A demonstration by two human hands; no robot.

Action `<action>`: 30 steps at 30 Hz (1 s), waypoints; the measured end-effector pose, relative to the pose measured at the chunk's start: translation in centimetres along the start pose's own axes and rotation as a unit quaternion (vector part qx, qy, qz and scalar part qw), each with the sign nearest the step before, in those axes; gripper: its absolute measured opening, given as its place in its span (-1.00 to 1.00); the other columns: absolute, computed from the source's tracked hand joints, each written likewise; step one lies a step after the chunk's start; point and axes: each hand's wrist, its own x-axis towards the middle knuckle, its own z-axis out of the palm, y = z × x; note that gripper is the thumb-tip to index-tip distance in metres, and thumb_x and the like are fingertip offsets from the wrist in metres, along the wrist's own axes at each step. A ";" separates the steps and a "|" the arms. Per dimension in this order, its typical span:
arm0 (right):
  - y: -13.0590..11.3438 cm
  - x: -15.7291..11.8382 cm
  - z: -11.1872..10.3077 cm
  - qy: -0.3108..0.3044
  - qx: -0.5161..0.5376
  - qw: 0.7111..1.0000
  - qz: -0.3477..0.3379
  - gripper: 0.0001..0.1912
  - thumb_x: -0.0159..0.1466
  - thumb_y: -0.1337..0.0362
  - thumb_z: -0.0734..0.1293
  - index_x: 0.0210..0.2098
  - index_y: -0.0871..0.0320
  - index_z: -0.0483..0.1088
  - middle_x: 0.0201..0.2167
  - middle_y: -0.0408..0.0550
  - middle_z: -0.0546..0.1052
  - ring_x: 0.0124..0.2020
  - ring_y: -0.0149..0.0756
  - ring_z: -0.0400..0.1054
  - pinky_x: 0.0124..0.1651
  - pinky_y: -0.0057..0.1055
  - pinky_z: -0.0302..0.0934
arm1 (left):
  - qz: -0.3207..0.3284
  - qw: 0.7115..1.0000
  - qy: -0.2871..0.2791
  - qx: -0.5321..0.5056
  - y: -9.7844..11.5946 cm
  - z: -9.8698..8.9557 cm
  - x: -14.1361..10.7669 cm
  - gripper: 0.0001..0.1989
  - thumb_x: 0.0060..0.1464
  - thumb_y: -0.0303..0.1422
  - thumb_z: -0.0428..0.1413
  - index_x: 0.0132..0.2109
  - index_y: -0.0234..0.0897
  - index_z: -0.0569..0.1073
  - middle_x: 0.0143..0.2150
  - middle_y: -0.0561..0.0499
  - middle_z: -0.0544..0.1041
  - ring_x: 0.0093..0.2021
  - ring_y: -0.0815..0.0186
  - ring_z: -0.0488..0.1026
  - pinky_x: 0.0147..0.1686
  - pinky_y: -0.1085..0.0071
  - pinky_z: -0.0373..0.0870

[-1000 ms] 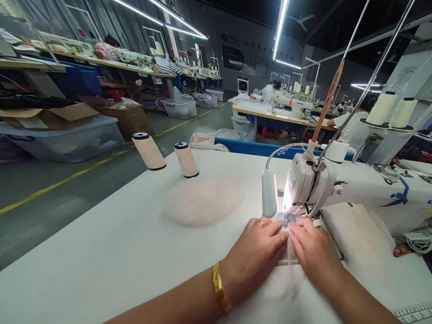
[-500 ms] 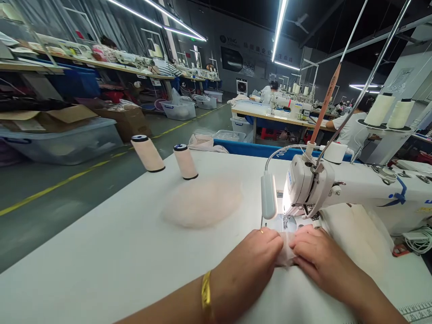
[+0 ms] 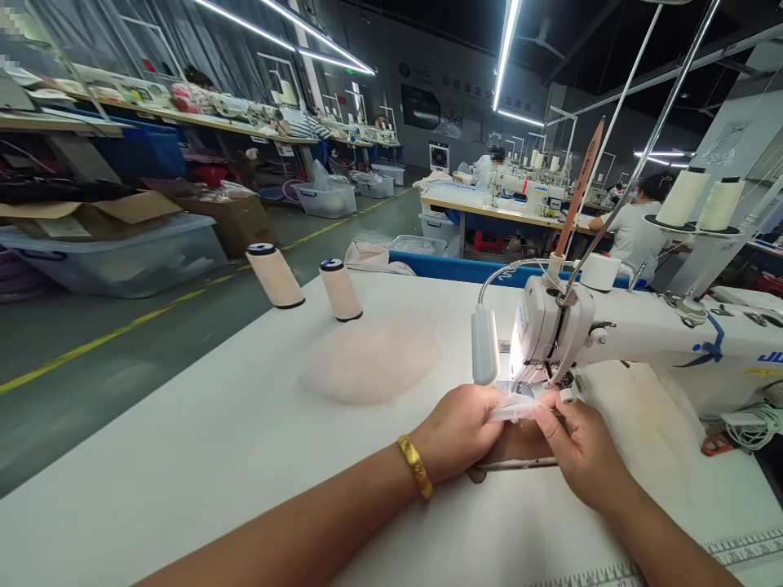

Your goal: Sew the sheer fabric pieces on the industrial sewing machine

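At nine o'clock from the middle of my view, two peach thread cones (image 3: pixel 275 277) (image 3: pixel 341 291) stand on the white surface (image 3: pixel 245 424). Near the middle, at six o'clock, a sheer oval piece (image 3: pixel 373 359) lies flat, apart from both my hands; whether it carries any stitches, I cannot tell. At five o'clock my left hand (image 3: pixel 462 428) has its fingers closed, pinching one end of a thin white cloth (image 3: pixel 514 408). This cloth is at four o'clock, just on the near side of the sewing machine (image 3: pixel 554 326), gathered and not spread flat. My right hand (image 3: pixel 581 448) pinches its other end between thumb and forefinger. I judge the work is somewhere in its middle: the cloth is in my grip, but I can make out no finished seam. Farther right, at four o'clock, more sheer fabric (image 3: pixel 654 440) lies aside, so I think it has no part in this step.

About writing: at twelve o'clock the far wall (image 3: pixel 471 130) says "YING", and toward one o'clock I read 企业 and 生命线; other characters are unclear. At two o'clock a farther machine (image 3: pixel 538 191) shows "JUKI". At four o'clock a ruler (image 3: pixel 740 548) bears small numbers, and at three o'clock my machine shows blue "JU", cut by the edge.
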 end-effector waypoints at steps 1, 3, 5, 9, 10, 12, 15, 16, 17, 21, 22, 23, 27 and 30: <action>0.0 0.0 0.0 0.002 0.000 1.000 -0.003 -0.66 0.50 0.10 0.15 -0.33 0.08 0.38 -0.41 -0.15 0.48 -0.35 -0.28 0.36 -0.24 -0.37 0.20 | 0.008 1.000 0.001 0.001 -0.1 0.0 0.1 -0.81 0.06 -0.48 -0.04 -0.50 -0.25 0.26 -0.49 0.10 0.40 -0.48 0.37 0.28 -0.44 0.44 0.17; 0.2 -0.1 0.0 0.005 -0.002 1.000 -0.008 -0.66 0.51 0.10 0.15 -0.33 0.07 0.37 -0.41 -0.15 0.48 -0.35 -0.28 0.36 -0.25 -0.38 0.20 | 0.030 0.999 0.006 0.009 -0.3 -0.1 0.1 -0.80 0.09 -0.48 -0.03 -0.49 -0.26 0.29 -0.46 0.09 0.43 -0.46 0.36 0.32 -0.43 0.46 0.20; 0.3 -0.1 -0.2 -0.004 -0.009 1.000 -0.011 -0.67 0.52 0.12 0.13 -0.31 0.07 0.35 -0.39 -0.15 0.49 -0.34 -0.28 0.36 -0.25 -0.38 0.20 | 0.059 0.998 0.013 0.025 -0.5 0.0 0.2 -0.79 0.13 -0.49 -0.02 -0.47 -0.27 0.33 -0.44 0.08 0.45 -0.43 0.36 0.35 -0.42 0.47 0.22; 0.4 -0.3 -0.7 -0.076 -0.078 0.993 -0.056 -0.68 0.54 0.19 0.08 -0.30 0.07 0.32 -0.37 -0.13 0.48 -0.32 -0.25 0.34 -0.23 -0.34 0.19 | 0.134 0.986 0.026 0.101 -0.9 0.5 -0.4 -0.76 0.16 -0.54 0.00 -0.46 -0.27 0.41 -0.43 0.06 0.43 -0.44 0.37 0.32 -0.44 0.45 0.17; 0.3 -0.3 -0.9 -0.107 -0.102 0.986 -0.079 -0.68 0.54 0.21 0.08 -0.32 0.07 0.30 -0.37 -0.12 0.47 -0.32 -0.24 0.33 -0.21 -0.32 0.19 | 0.147 0.980 0.029 0.130 -1.0 0.7 -0.7 -0.76 0.14 -0.56 0.02 -0.47 -0.28 0.41 -0.43 0.06 0.41 -0.45 0.36 0.29 -0.45 0.44 0.14; 0.2 -0.5 -1.4 -0.163 -0.138 0.970 -0.120 -0.73 0.52 0.26 0.11 -0.32 0.08 0.28 -0.34 -0.11 0.48 -0.30 -0.23 0.33 -0.15 -0.28 0.20 | 0.165 0.969 0.045 0.179 -1.0 1.1 -1.5 -0.77 0.08 -0.59 0.08 -0.50 -0.28 0.40 -0.42 0.05 0.39 -0.43 0.34 0.27 -0.45 0.40 0.10; -0.2 -0.8 -1.9 -0.199 -0.154 0.959 -0.130 -0.90 0.45 0.33 0.22 -0.23 0.08 0.31 -0.25 -0.10 0.51 -0.22 -0.21 0.36 -0.05 -0.24 0.21 | 0.200 0.959 0.067 0.190 -0.9 1.5 -2.6 -0.79 0.03 -0.64 0.14 -0.47 -0.28 0.43 -0.30 0.04 0.49 -0.34 0.31 0.31 -0.34 0.36 0.18; -0.3 -0.9 -2.0 -0.201 -0.157 0.959 -0.125 -0.94 0.42 0.35 0.26 -0.20 0.08 0.33 -0.23 -0.09 0.52 -0.19 -0.20 0.37 -0.03 -0.23 0.22 | 0.214 0.957 0.065 0.186 -0.8 1.6 -2.9 -0.79 0.04 -0.64 0.15 -0.45 -0.27 0.44 -0.27 0.05 0.52 -0.32 0.30 0.32 -0.30 0.34 0.21; -0.4 -1.0 -2.1 -0.201 -0.160 0.959 -0.120 -0.94 0.39 0.37 0.28 -0.18 0.08 0.34 -0.21 -0.09 0.53 -0.17 -0.18 0.38 -0.02 -0.23 0.22 | 0.226 0.955 0.060 0.181 -0.8 1.6 -3.1 -0.79 0.07 -0.64 0.16 -0.44 -0.27 0.44 -0.26 0.07 0.54 -0.30 0.29 0.34 -0.27 0.33 0.23; -0.3 -1.0 -2.1 -0.192 -0.174 0.959 -0.114 -0.87 0.35 0.41 0.32 -0.14 0.08 0.37 -0.20 -0.07 0.54 -0.14 -0.15 0.40 -0.02 -0.20 0.25 | 0.240 0.953 0.053 0.178 -1.0 1.8 -3.1 -0.78 0.15 -0.60 0.16 -0.43 -0.28 0.43 -0.35 0.10 0.55 -0.35 0.30 0.34 -0.26 0.29 0.22; -0.3 -1.0 -2.0 -0.188 -0.179 0.958 -0.118 -0.87 0.35 0.40 0.32 -0.13 0.07 0.37 -0.21 -0.07 0.54 -0.15 -0.14 0.40 -0.04 -0.20 0.25 | 0.238 0.953 0.058 0.181 -1.1 1.9 -3.0 -0.77 0.15 -0.61 0.15 -0.43 -0.28 0.42 -0.35 0.11 0.55 -0.36 0.31 0.33 -0.27 0.29 0.22; -0.2 -1.0 -1.9 -0.183 -0.185 0.958 -0.123 -0.87 0.36 0.40 0.31 -0.12 0.07 0.38 -0.21 -0.06 0.54 -0.16 -0.14 0.40 -0.05 -0.21 0.26 | 0.235 0.952 0.063 0.185 -1.1 1.9 -2.9 -0.77 0.15 -0.62 0.14 -0.43 -0.28 0.42 -0.34 0.11 0.56 -0.36 0.31 0.33 -0.27 0.29 0.22; 0.2 -0.7 -1.6 -0.170 -0.201 0.956 -0.133 -0.87 0.39 0.39 0.29 -0.09 0.08 0.38 -0.20 -0.04 0.54 -0.18 -0.14 0.42 -0.10 -0.22 0.28 | 0.222 0.950 0.072 0.208 -1.4 1.9 -2.6 -0.76 0.15 -0.65 0.11 -0.42 -0.28 0.43 -0.30 0.09 0.58 -0.33 0.30 0.36 -0.24 0.28 0.24; 0.4 -0.6 -1.3 -0.164 -0.204 0.957 -0.127 -0.85 0.40 0.39 0.28 -0.06 0.09 0.37 -0.15 -0.01 0.55 -0.14 -0.11 0.42 -0.09 -0.18 0.27 | 0.211 0.948 0.066 0.227 -1.5 1.6 -2.3 -0.80 0.12 -0.64 0.14 -0.40 -0.28 0.44 -0.28 0.07 0.59 -0.32 0.28 0.38 -0.22 0.28 0.25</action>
